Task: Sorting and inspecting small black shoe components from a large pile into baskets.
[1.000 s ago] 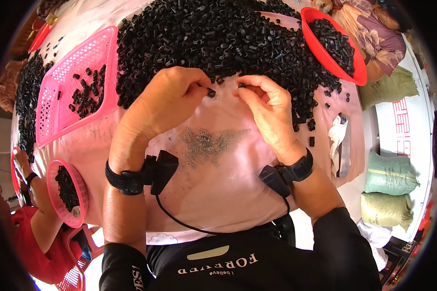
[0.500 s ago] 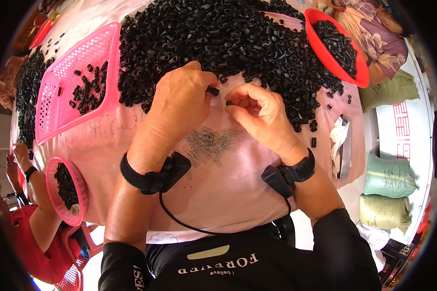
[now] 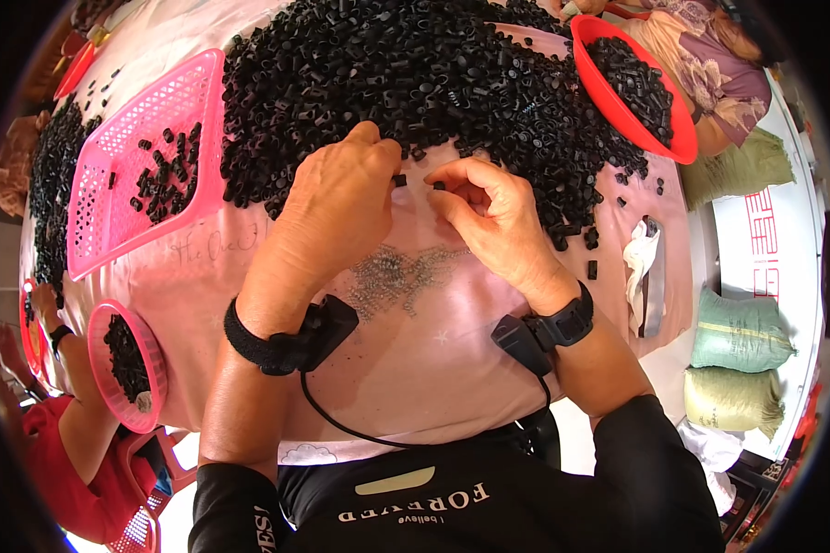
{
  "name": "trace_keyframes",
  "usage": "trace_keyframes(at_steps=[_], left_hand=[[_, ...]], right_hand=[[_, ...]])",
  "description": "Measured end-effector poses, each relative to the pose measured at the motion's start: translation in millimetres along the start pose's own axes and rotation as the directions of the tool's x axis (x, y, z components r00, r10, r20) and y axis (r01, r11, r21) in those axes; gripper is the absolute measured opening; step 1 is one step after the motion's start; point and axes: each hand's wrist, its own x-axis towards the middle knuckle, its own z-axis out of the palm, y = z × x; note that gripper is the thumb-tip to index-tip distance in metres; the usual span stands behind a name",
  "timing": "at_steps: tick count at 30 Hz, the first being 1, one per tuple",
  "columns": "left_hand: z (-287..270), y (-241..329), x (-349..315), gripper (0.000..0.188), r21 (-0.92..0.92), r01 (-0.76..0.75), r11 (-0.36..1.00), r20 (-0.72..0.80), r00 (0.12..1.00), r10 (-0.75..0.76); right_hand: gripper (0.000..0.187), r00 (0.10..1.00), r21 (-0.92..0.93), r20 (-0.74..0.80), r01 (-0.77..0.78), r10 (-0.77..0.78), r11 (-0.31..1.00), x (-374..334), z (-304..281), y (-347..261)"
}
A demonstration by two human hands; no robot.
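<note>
My left hand [image 3: 346, 189] is closed round a small black plastic part [image 3: 398, 181], whose end sticks out beside the fingertips. My right hand [image 3: 493, 207] pinches another small black plastic part [image 3: 439, 185] between thumb and forefinger, its other fingers curled in. The two hands face each other a short gap apart, over the near edge of a big heap of black plastic parts [image 3: 387, 83]. Under them lies a pink tablecloth [image 3: 415, 369] with a cluster of tiny grey springs [image 3: 401, 276].
A pink basket [image 3: 214, 138] with several black parts is at left, and a round pink basket [image 3: 161, 369] below it. A red basin [image 3: 581, 55] of black parts stands far right. A white cloth [image 3: 638, 253] lies at right. Co-workers sit at both sides.
Both hands have shifted only slightly. The part in my left hand is turned and shows less of its length. At far left, the co-worker's hand has moved a little.
</note>
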Motion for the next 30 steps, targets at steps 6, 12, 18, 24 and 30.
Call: trace_keyframes(at_steps=[6,12,18,24,30], left_hand=[[-9.2,-10.9,5.7,0.013,-0.215,-0.012,0.977,-0.049,0.999,0.001],[-8.8,-1.3,7.5,0.015,-0.398,0.085,0.914,0.055,0.996,-0.069],[-8.0,3.9,8.0,0.015,-0.441,0.128,0.888,0.126,0.989,-0.080],[-1.6,9.6,7.9,0.015,-0.434,0.105,0.895,0.106,0.992,-0.065],[-7.9,2.4,8.6,0.012,-0.434,0.094,0.896,0.050,0.996,-0.080]], right_hand=[[0.012,0.990,-0.044,0.072,0.125,-0.122,0.991,-1.4,-0.5,0.1],[0.012,0.998,-0.049,0.049,0.050,-0.048,0.998,-1.4,-2.0,-0.5],[0.020,0.999,0.193,0.051,-0.008,-0.002,0.981,-2.3,1.4,3.8],[0.017,0.984,0.287,0.107,-0.170,0.145,0.943,0.6,-4.3,-6.5],[0.008,0.997,0.286,-0.044,-0.041,0.056,0.957,0.3,-0.8,-2.1]])
